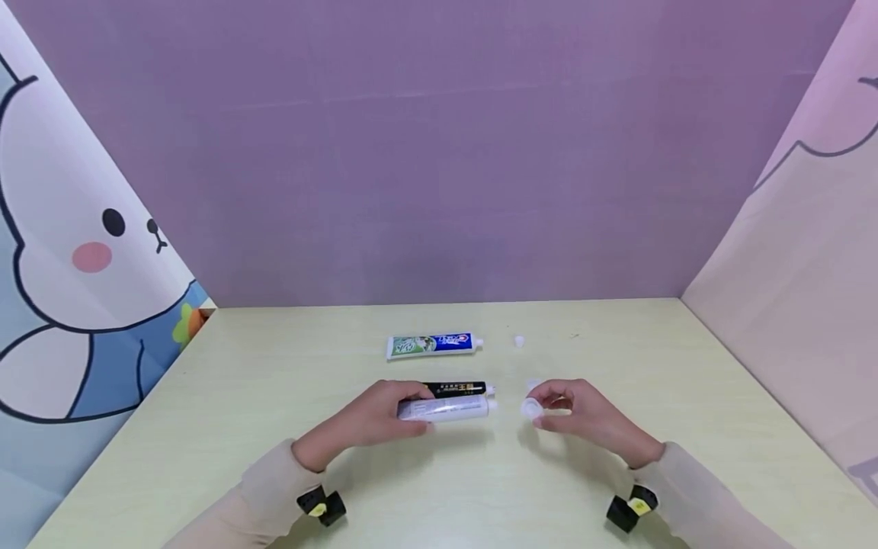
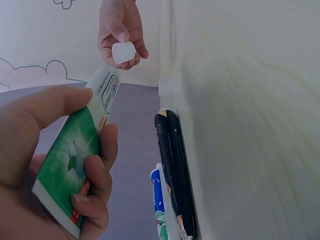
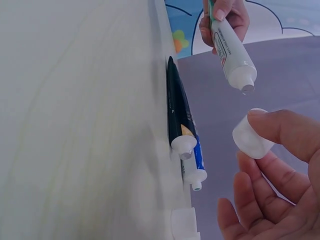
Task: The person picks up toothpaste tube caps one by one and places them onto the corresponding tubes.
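Observation:
My left hand [image 1: 382,415] grips a white and green toothpaste tube [image 2: 80,145] above the table, its bare nozzle [image 3: 242,80] pointing toward the right hand. Between thumb and fingers, my right hand [image 1: 586,412] pinches a white cap [image 3: 252,137], a short gap away from that nozzle. Just behind the held tube lies a black toothpaste tube [image 1: 456,390], uncapped and partly covered by the left hand in the head view. Farther back is a blue and green toothpaste tube [image 1: 435,345], also with its nozzle bare.
A small white cap [image 1: 518,341] stands right of the blue and green tube. Another white cap [image 3: 184,223] is on the table, mostly behind the right hand in the head view. A purple panel [image 1: 439,168] rises at the pale table's [image 1: 288,343] back edge, with printed side panels.

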`<state>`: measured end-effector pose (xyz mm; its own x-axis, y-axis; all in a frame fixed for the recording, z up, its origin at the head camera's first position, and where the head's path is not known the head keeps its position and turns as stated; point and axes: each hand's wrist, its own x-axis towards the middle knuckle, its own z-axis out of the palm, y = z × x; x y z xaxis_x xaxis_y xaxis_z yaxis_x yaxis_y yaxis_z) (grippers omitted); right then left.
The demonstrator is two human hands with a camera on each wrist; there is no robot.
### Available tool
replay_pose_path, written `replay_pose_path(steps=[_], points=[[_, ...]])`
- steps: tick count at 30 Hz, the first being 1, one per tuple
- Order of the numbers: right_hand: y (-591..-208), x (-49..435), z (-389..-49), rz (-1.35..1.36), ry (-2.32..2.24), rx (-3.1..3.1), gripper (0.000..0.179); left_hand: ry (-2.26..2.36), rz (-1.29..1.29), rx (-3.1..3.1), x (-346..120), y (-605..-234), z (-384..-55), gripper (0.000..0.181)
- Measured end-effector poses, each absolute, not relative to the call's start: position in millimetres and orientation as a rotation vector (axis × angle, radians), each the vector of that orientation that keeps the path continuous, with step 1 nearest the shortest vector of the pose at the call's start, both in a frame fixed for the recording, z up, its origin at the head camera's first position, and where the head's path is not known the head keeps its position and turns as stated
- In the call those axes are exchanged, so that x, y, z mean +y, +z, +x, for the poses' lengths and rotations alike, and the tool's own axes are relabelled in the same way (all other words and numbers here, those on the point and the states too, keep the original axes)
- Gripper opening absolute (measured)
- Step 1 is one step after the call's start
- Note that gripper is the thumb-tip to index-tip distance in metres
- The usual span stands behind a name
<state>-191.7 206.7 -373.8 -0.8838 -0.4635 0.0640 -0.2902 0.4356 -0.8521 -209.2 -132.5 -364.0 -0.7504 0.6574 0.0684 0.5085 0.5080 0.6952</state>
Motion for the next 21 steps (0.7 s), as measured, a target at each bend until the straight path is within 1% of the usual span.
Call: replay_pose_path(steps=[9,21], points=[[-371.8,201.1,-196.5,-0.677,-1.438,2.540,0.027,1.132,0.959,2.566,-131.1,-358.2,-209.9,0.026],[-366.6,197.0,-201.7,-0.760,-1.442,2.588,0.026,1.166,0.934,2.550,-124.7,-354.6,-211.5,0.027]])
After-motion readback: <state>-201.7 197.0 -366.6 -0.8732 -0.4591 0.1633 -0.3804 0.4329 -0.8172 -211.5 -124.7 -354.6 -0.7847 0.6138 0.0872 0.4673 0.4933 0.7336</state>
